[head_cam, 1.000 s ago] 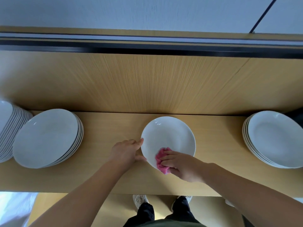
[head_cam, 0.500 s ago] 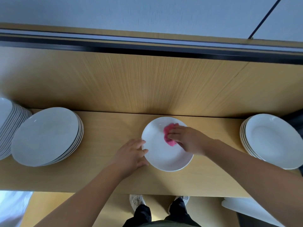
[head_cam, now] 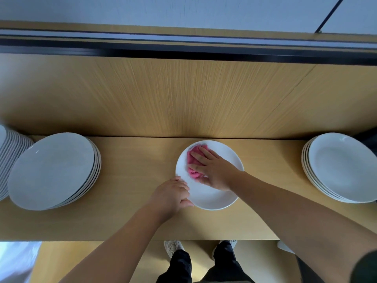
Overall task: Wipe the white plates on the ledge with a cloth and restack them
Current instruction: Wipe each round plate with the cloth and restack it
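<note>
Moved since earlier frame: right hand (head_cam: 216, 172) slid the crumpled pink fabric cloth (head_cam: 193, 162) from the upper middle of the single round white glazed plate (head_cam: 214, 195) to its upper left.

Long light wood-grain ledge (head_cam: 132, 160) spans mid-frame, flat and matte. Big stack of white plates (head_cam: 53, 170) at left, smooth and glossy. Another white stack (head_cam: 10, 160) is cut off at the far left edge. Shorter white stack (head_cam: 340, 166) at right.

Single plate lies flat at frame centre on the ledge, well apart from all stacks.

Right hand: fingers straight, slightly spread, pressing the cloth onto the plate. Left hand (head_cam: 171, 195): fingers curled, gripping the plate's lower-left rim.

Cloth looks soft and bunched.

Progress, as a judgement: mid-task, with this plate being wiped and its restacking not yet done. Cannot tell which stack is wiped.
</note>
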`<action>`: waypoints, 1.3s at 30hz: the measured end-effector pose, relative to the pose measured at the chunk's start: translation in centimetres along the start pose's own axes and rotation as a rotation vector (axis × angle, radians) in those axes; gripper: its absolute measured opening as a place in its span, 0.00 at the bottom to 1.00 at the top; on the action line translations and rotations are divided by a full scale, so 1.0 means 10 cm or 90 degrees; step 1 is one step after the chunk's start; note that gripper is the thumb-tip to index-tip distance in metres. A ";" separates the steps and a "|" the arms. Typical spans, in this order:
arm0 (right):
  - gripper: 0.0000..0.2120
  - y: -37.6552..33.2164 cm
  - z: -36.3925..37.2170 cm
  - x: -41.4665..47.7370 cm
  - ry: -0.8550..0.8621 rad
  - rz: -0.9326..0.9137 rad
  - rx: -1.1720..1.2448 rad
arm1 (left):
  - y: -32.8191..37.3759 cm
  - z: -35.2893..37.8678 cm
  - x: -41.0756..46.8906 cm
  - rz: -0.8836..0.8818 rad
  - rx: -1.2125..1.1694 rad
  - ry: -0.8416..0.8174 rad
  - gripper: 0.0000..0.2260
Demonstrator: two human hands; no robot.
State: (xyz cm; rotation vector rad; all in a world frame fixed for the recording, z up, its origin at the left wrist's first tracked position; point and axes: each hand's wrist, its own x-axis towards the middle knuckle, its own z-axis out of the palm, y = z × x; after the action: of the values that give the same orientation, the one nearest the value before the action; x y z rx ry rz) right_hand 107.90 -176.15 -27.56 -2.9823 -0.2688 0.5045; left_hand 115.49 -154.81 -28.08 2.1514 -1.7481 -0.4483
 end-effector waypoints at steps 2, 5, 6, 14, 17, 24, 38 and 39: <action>0.24 0.02 0.02 0.01 0.036 0.011 0.000 | 0.00 0.00 0.02 0.000 -0.005 0.004 0.21; 0.23 0.10 0.00 -0.06 0.077 0.068 0.000 | -0.01 0.02 0.00 0.000 0.007 -0.008 0.22; 0.23 0.14 0.00 -0.10 0.084 0.089 -0.008 | -0.01 0.02 0.00 -0.001 0.009 -0.012 0.22; 0.26 0.07 0.04 -0.51 0.008 0.284 -0.029 | 0.00 -0.03 0.04 -0.012 0.041 -0.051 0.28; 0.33 -0.13 0.10 -0.69 -0.033 0.316 -0.011 | 0.03 -0.08 0.05 -0.006 0.067 -0.107 0.31; 0.22 -0.54 0.11 -0.90 -0.095 0.317 0.023 | 0.07 -0.13 0.08 -0.030 0.034 -0.119 0.36; 0.15 -0.35 -0.27 -0.42 0.238 0.288 0.249 | -0.08 -0.16 -0.13 0.048 0.086 0.038 0.21; 0.18 -0.34 -0.21 -0.33 0.229 0.297 0.239 | -0.09 -0.14 -0.14 0.048 0.079 0.049 0.21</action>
State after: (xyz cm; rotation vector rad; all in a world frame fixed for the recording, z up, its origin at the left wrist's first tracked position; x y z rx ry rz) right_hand 105.01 -173.60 -24.14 -2.6773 0.5044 0.0304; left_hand 116.65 -153.21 -27.15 2.1464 -1.8514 -0.2409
